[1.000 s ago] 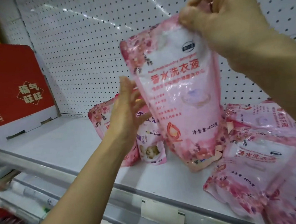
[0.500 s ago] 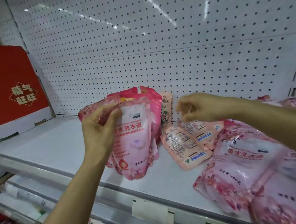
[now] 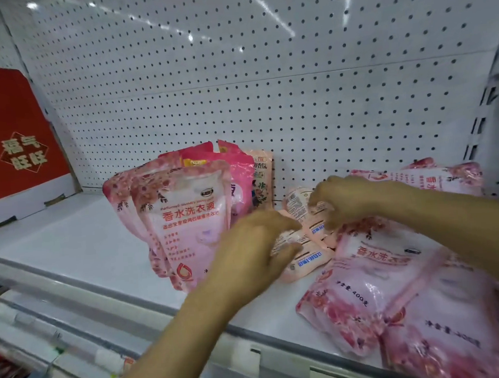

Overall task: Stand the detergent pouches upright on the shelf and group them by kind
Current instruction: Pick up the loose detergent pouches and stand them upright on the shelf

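On the white shelf (image 3: 70, 246), rose-printed pouches (image 3: 186, 222) stand upright in a cluster near the back panel. Just beside them lie peach pouches (image 3: 305, 261); the left hand (image 3: 255, 255) closes on one, and the right hand (image 3: 339, 198) pinches another. More rose pouches (image 3: 380, 292) lie flat toward the front right edge.

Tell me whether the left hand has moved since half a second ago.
Yes. The left hand has left the upright pink pouch and shifted right along the shelf, onto the small peach pouches lying flat.
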Action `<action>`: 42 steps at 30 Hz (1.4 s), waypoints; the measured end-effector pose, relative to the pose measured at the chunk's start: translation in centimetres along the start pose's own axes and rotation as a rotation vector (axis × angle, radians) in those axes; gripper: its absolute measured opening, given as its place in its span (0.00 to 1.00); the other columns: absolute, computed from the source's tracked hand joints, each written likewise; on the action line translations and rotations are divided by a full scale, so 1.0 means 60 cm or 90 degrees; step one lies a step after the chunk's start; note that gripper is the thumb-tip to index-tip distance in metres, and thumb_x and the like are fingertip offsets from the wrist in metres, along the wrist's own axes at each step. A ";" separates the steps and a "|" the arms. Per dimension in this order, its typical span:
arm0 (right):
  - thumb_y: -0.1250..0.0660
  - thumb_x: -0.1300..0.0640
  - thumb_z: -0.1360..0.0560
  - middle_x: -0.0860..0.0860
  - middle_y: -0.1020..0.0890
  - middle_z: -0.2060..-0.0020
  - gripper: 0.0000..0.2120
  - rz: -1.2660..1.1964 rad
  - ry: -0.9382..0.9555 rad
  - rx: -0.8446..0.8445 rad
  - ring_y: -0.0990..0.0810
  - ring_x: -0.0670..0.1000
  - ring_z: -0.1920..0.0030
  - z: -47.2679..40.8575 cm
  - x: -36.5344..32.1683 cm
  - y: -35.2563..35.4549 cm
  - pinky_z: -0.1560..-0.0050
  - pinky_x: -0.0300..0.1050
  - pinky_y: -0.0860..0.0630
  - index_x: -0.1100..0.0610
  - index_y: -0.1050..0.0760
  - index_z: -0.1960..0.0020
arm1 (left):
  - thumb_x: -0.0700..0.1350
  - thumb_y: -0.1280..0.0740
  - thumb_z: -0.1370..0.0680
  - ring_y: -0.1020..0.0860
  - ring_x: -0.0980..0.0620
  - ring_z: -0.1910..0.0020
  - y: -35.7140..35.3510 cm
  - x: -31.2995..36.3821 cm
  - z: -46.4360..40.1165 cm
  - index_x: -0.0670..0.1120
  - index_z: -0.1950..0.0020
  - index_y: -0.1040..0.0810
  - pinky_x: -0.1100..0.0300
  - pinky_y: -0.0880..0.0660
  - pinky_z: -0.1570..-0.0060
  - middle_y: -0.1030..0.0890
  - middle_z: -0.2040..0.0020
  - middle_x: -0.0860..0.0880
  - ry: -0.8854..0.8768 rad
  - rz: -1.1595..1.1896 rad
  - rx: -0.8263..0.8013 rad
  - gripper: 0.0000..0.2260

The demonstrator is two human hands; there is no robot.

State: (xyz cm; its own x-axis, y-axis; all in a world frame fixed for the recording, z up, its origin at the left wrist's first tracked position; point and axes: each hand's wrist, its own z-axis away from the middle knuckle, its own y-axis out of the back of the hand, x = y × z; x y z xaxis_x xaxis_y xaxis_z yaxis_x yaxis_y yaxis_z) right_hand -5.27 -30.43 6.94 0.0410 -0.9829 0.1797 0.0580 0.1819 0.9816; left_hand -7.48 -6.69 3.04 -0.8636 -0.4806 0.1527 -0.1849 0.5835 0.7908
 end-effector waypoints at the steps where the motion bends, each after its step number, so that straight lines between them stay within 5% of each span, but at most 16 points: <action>1: 0.25 0.44 0.32 0.48 0.26 0.35 0.34 -0.015 -0.007 -0.032 0.27 0.53 0.38 -0.006 0.010 -0.009 0.41 0.48 0.27 0.46 0.32 0.29 | 0.53 0.32 0.22 0.22 0.54 0.45 -0.034 -0.004 -0.006 0.49 0.39 0.19 0.58 0.26 0.43 0.18 0.42 0.52 0.059 0.044 -0.108 0.14; 4: 0.27 0.41 0.32 0.47 0.28 0.31 0.37 -0.068 -0.023 -0.082 0.28 0.52 0.34 -0.017 0.029 -0.036 0.34 0.51 0.30 0.47 0.36 0.26 | 0.54 0.33 0.22 0.29 0.50 0.53 -0.108 -0.021 -0.017 0.44 0.41 0.23 0.59 0.32 0.54 0.23 0.45 0.46 0.110 0.059 -0.303 0.16; 7: 0.28 0.40 0.31 0.48 0.23 0.38 0.31 0.011 0.008 -0.043 0.24 0.52 0.40 -0.026 0.029 -0.045 0.41 0.50 0.26 0.49 0.29 0.32 | 0.56 0.33 0.22 0.26 0.48 0.50 -0.129 -0.036 -0.026 0.45 0.39 0.24 0.57 0.30 0.53 0.23 0.44 0.46 0.130 -0.001 -0.346 0.18; 10: 0.29 0.44 0.29 0.50 0.21 0.49 0.22 0.127 0.049 -0.008 0.22 0.53 0.50 -0.031 0.011 -0.046 0.56 0.43 0.27 0.54 0.25 0.40 | 0.50 0.38 0.19 0.20 0.42 0.47 -0.133 -0.031 -0.035 0.44 0.41 0.23 0.52 0.25 0.50 0.19 0.44 0.44 0.066 -0.182 -0.326 0.12; 13: 0.30 0.44 0.27 0.52 0.21 0.47 0.20 0.180 0.068 -0.015 0.22 0.53 0.49 -0.031 0.002 -0.038 0.58 0.42 0.31 0.54 0.26 0.41 | 0.42 0.43 0.18 0.19 0.38 0.48 -0.141 -0.017 -0.035 0.41 0.43 0.23 0.51 0.26 0.57 0.18 0.45 0.41 0.008 -0.292 -0.315 0.11; 18: 0.29 0.33 0.35 0.49 0.21 0.53 0.28 0.230 0.093 -0.073 0.25 0.51 0.56 -0.034 -0.008 -0.027 0.55 0.44 0.28 0.52 0.27 0.45 | 0.42 0.43 0.18 0.19 0.37 0.50 -0.118 -0.033 -0.030 0.42 0.42 0.26 0.47 0.23 0.54 0.18 0.47 0.41 -0.019 -0.254 -0.322 0.09; 24: 0.39 0.49 0.23 0.54 0.18 0.53 0.13 0.292 0.158 0.006 0.21 0.56 0.58 -0.036 -0.017 -0.029 0.57 0.46 0.24 0.57 0.23 0.46 | 0.40 0.43 0.19 0.19 0.39 0.49 -0.064 -0.020 -0.025 0.45 0.41 0.29 0.49 0.25 0.57 0.19 0.44 0.44 -0.017 -0.228 -0.246 0.08; 27: 0.41 0.53 0.21 0.52 0.24 0.62 0.10 0.161 0.077 0.093 0.26 0.54 0.62 -0.039 0.008 -0.011 0.66 0.45 0.32 0.58 0.25 0.48 | 0.37 0.39 0.22 0.18 0.39 0.55 -0.025 -0.015 -0.022 0.47 0.41 0.29 0.49 0.24 0.62 0.19 0.47 0.46 0.020 -0.231 -0.142 0.12; 30: 0.41 0.55 0.19 0.52 0.23 0.63 0.10 -0.036 0.014 0.261 0.22 0.56 0.61 -0.062 0.036 0.012 0.63 0.46 0.29 0.58 0.23 0.50 | 0.37 0.24 0.35 0.20 0.45 0.73 0.014 -0.018 -0.026 0.48 0.51 0.22 0.56 0.30 0.80 0.17 0.63 0.49 -0.003 -0.269 -0.039 0.16; 33: 0.40 0.58 0.19 0.55 0.21 0.67 0.14 -0.281 -0.017 0.369 0.25 0.55 0.67 -0.098 0.040 0.039 0.63 0.45 0.29 0.63 0.23 0.59 | 0.38 0.20 0.42 0.21 0.47 0.76 0.023 -0.024 -0.028 0.48 0.54 0.23 0.57 0.27 0.81 0.18 0.65 0.51 0.002 -0.277 -0.020 0.21; 39: 0.36 0.56 0.20 0.59 0.18 0.62 0.13 -0.434 -0.063 0.322 0.24 0.53 0.67 -0.154 0.006 0.047 0.62 0.45 0.26 0.64 0.22 0.57 | 0.39 0.21 0.38 0.20 0.47 0.74 0.028 -0.023 -0.025 0.48 0.50 0.22 0.57 0.25 0.80 0.17 0.63 0.50 0.000 -0.242 -0.012 0.20; 42: 0.35 0.59 0.21 0.58 0.16 0.56 0.09 -0.442 -0.071 0.281 0.19 0.56 0.57 -0.168 -0.014 0.028 0.56 0.47 0.23 0.64 0.20 0.53 | 0.46 0.34 0.28 0.19 0.44 0.71 0.032 -0.018 -0.025 0.49 0.50 0.23 0.58 0.29 0.77 0.17 0.61 0.50 -0.009 -0.215 0.005 0.08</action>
State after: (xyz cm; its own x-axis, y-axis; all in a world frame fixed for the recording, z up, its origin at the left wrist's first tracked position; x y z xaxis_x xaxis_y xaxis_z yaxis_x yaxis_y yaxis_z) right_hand 4.84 -29.02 7.81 0.0404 -0.8687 -0.4937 -0.3641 -0.4729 0.8024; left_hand -6.18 -6.04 5.31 -0.7598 -0.6380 -0.1252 -0.4648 0.3984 0.7907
